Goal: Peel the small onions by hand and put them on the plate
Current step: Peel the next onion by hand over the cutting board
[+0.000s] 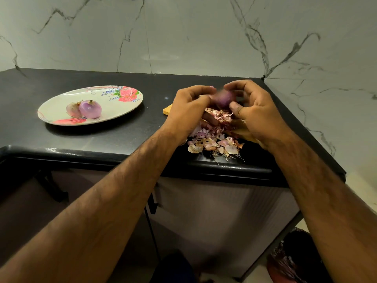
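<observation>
Small purple onion (223, 99), blurred, sits between our two hands above the black counter (102, 137). Our left hand (189, 111) curls its fingers against the onion's left side. Our right hand (257, 113) wraps over its top, thumb pressing from below. A heap of dry peels (214, 144) lies under them. Well to the left, two peeled onions (90, 108) touch each other on the flowered plate (122, 109).

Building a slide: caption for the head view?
Left hand and right hand peel a small onion above a skin pile; two peeled onions sit on the plate.
</observation>
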